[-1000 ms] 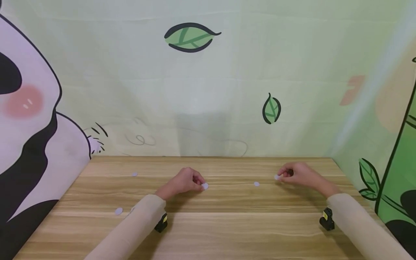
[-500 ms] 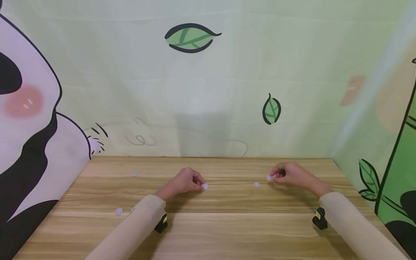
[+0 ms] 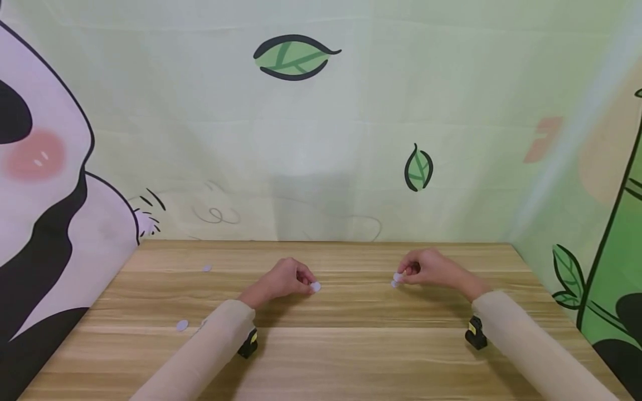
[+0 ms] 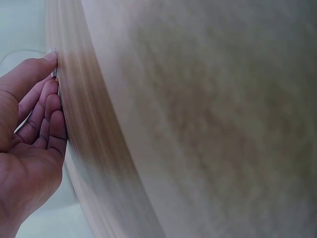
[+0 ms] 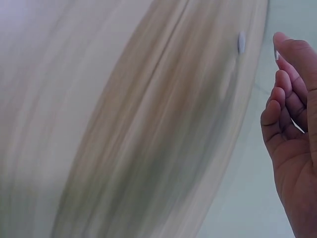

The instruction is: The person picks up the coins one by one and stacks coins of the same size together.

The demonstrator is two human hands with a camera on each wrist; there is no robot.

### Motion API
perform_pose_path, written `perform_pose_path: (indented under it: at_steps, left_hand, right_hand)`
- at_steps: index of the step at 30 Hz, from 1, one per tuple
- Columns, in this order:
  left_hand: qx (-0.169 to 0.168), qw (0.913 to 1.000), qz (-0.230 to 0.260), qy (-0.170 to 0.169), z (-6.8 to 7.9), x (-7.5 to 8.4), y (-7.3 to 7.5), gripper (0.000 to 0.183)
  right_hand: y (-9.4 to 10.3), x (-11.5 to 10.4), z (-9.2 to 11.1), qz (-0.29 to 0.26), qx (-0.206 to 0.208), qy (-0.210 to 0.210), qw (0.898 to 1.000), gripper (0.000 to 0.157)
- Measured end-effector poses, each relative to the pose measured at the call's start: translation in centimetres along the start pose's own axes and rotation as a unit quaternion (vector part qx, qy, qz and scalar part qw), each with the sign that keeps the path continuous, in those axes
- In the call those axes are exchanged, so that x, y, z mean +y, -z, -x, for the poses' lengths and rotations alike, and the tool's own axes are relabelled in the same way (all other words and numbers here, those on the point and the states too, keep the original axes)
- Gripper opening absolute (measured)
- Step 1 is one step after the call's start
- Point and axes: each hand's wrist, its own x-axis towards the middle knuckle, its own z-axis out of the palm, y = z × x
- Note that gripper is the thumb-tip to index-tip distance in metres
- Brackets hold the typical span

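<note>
My left hand [image 3: 287, 278] pinches a small white disc [image 3: 315, 287] between thumb and fingers, low at the middle of the wooden table. In the left wrist view only a thin edge of that disc shows at the fingertips. A second white disc [image 3: 398, 277] is pinched by my right hand [image 3: 426, 267], held up off the table in the right wrist view. Just below it, a third white disc [image 3: 394, 284] lies flat on the wood, partly overlapped by the held one in the head view.
Two more white discs lie on the left of the table [image 3: 331, 356]: one far disc [image 3: 207, 268] towards the back edge and one nearer disc [image 3: 182, 325] beside the left sleeve. A printed cloth backdrop [image 3: 321, 122] rises behind the table.
My right hand has moved left with its disc, from beyond the lying disc to right over it. My left hand has stayed in place with its disc.
</note>
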Motion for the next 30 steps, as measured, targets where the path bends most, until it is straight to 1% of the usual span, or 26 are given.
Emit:
perform_pose_path:
  at_steps: [2, 5, 11, 15, 17, 20, 26, 30]
  left_hand:
    - [0.000, 1.0000, -0.001, 0.001, 0.0, 0.0, 0.0, 0.010]
    - [-0.002, 1.0000, -0.002, 0.004, 0.0, 0.0, 0.1, 0.010]
    - [-0.004, 1.0000, -0.004, 0.005, 0.0, -0.1, 0.1, 0.010]
    - [-0.003, 1.0000, -0.005, 0.000, -0.2, -0.2, 0.0, 0.011]
    - [-0.003, 1.0000, -0.003, 0.001, -0.2, -0.2, 0.0, 0.012]
    - [-0.004, 1.0000, -0.002, 0.004, -0.2, -0.1, -0.1, 0.012]
    - [-0.003, 1.0000, 0.000, 0.005, -0.1, -0.2, 0.0, 0.012]
    - [-0.002, 1.0000, 0.004, 0.001, 0.0, -0.1, 0.0, 0.012]
  right_hand:
    - [-0.4, -0.5, -0.7, -0.008, -0.011, 0.014, 1.000, 0.014]
    - [-1.2, -1.6, -1.9, -0.006, -0.032, 0.023, 0.999, 0.014]
    - [-3.1, -3.0, -4.3, 0.048, -0.052, 0.054, 0.996, 0.015]
    - [-4.2, -3.7, -5.3, 0.061, -0.053, 0.072, 0.994, 0.016]
    - [-4.5, -3.9, -5.6, 0.060, -0.051, 0.081, 0.994, 0.015]
    - [-4.8, -4.1, -5.8, 0.054, -0.051, 0.085, 0.994, 0.013]
    - [-5.2, -4.3, -5.8, 0.041, -0.055, 0.067, 0.995, 0.014]
    - [-5.0, -4.1, -5.4, 0.021, -0.059, 0.065, 0.996, 0.013]
